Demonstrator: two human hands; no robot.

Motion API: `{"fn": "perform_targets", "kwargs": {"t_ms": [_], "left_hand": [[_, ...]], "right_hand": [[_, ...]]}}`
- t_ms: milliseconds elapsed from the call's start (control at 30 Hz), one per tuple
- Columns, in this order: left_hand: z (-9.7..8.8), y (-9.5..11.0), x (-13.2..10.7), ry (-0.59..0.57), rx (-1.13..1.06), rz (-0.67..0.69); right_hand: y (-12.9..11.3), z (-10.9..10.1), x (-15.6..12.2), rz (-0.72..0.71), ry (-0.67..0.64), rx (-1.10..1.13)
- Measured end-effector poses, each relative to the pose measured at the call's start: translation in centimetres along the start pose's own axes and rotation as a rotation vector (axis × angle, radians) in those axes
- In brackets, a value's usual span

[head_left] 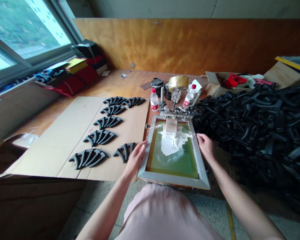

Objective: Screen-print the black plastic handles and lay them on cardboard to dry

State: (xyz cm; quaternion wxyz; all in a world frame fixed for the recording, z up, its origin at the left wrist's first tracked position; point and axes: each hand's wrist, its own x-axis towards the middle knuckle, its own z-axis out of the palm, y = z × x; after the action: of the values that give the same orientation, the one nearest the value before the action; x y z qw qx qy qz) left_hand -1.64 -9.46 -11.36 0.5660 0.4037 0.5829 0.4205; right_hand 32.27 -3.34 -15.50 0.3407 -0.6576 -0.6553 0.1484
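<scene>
My left hand (136, 157) grips the left side of a metal silkscreen frame (201, 166), and my right hand (206, 147) holds its right side. The frame's green mesh (172, 165) carries a thick patch of white ink (171, 144). A flat scraper (171, 127) lies in the ink near the hinged clamp (176, 112). Left of my left hand, several black curved plastic parts (107, 122) lie in rows on a cardboard sheet (52, 146). The nearest part (124, 151) is a short way from my fingers.
A large heap of black plastic parts (252, 130) fills the right side. Behind the clamp stand plastic bottles (154, 100), a dark ink tin (157, 86) and a tape roll (178, 82). A cardboard box (230, 83) sits at the back right, with a window (27, 30) at the upper left.
</scene>
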Motion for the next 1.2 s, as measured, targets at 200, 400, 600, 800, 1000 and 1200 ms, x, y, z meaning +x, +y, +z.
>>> {"fn": "perform_targets", "kwargs": {"t_ms": [200,400,600,800,1000,1200], "left_hand": [[0.2,-7.1,2.1,0.032,0.285,-0.002],[-0.2,-8.6,2.6,0.042,0.298,-0.019],[-0.1,-8.8,2.6,0.056,0.273,-0.017],[0.0,-7.9,2.4,0.029,0.196,-0.029],[0.1,-6.9,2.1,0.008,0.15,-0.052],[-0.3,-2.1,0.8,-0.085,-0.001,-0.07]], "right_hand": [[-7.6,2.5,4.9,-0.379,-0.128,-0.194],[-9.3,4.1,1.2,-0.448,-0.498,-0.369],[-8.3,1.0,-0.7,-0.704,-0.712,-0.307],[-8.2,2.8,-2.1,-0.642,-0.434,-0.321],[-8.1,2.3,-3.2,-0.653,-0.513,-0.226],[-11.1,0.5,5.1,-0.358,-0.285,-0.227]]}}
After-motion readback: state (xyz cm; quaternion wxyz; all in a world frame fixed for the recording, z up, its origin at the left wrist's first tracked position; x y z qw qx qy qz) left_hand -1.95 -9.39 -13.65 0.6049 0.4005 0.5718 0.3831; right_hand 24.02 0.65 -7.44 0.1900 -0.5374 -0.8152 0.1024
